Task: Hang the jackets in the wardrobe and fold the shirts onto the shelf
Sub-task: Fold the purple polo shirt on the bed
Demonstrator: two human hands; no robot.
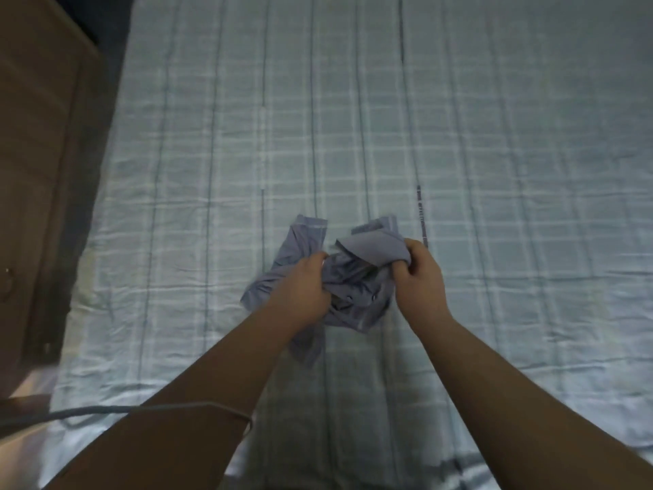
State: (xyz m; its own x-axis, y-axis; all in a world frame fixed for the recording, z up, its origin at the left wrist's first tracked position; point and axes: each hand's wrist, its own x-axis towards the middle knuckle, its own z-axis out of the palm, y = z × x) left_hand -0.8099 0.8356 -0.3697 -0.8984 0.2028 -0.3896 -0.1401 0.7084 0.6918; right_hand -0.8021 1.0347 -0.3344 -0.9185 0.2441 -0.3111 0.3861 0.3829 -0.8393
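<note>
Checked bedding covers the bed (494,136) where we work; our left hand (305,282) and right hand (418,277) both grip a crumpled blue-grey shirt (357,277) bunched over it. We judge folding barely begun; shelf and jackets are unseen.

Crumpled matt cloth shirt (353,277) — wrinkled checked cotton bedsheet (494,171), brown wooden cabinet (39,153)
</note>
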